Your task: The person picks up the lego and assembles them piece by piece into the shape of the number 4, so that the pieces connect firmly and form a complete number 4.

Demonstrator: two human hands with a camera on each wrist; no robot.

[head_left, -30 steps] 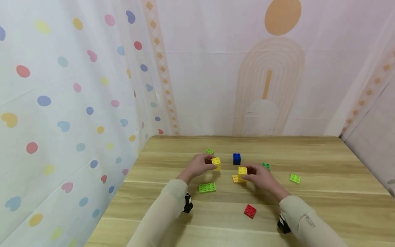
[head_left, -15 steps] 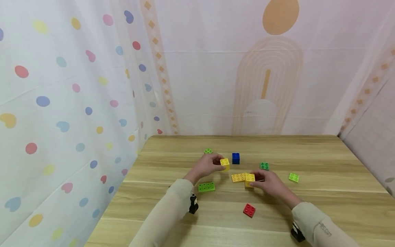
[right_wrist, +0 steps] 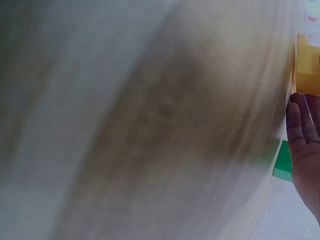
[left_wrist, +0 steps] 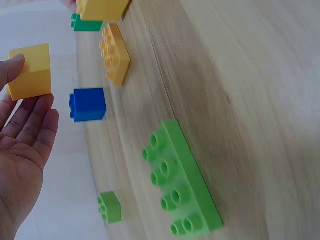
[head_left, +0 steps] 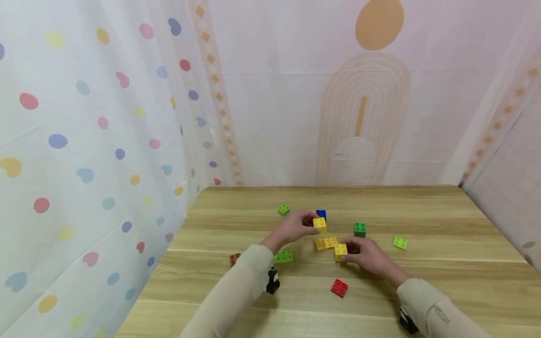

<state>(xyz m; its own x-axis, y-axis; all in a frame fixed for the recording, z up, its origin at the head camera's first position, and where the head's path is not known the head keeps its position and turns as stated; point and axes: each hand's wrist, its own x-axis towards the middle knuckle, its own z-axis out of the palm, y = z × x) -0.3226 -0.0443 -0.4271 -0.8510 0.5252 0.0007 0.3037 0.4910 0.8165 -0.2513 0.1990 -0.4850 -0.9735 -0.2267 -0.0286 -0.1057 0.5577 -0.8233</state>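
Observation:
My left hand pinches a yellow toy brick between thumb and fingers, its studs facing up. In the left wrist view that yellow brick shows with the thumb over one side. My right hand grips a second yellow brick close to the table. A low orange-yellow brick with two rows of studs lies between the two hands. Behind the left hand's brick, a blue brick is partly covered in the head view; the left wrist view shows the blue brick whole.
Around the hands on the wooden table lie a dark green brick, light green bricks, a long green brick and a red brick. A brown brick sits beside the left sleeve. Curtains hang behind.
My left hand has moved right with its yellow brick, now overlapping the blue one. The right hand has shifted right and nearer with its brick, uncovering the orange-yellow brick.

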